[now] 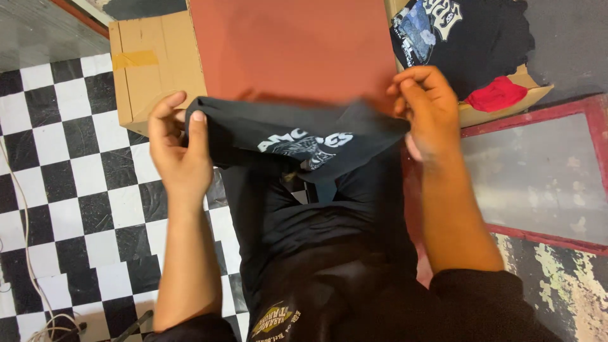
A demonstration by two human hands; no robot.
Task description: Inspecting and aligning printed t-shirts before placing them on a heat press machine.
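Observation:
A black T-shirt point(285, 136) with a white printed design hangs stretched between my two hands, above my lap. My left hand point(179, 149) pinches its left edge, thumb on top. My right hand point(425, 111) grips its right edge with curled fingers. The shirt sits just in front of a flat red-brown board point(291, 47). The lower part of the shirt drapes down over my dark trousers and blends with them.
A cardboard box point(149, 63) stands at the left of the board on a black-and-white checkered floor point(69, 177). At the upper right another box point(506, 104) holds dark printed garments point(462, 38) and a red cloth point(497, 94). A red-framed grey panel point(538, 171) lies at the right.

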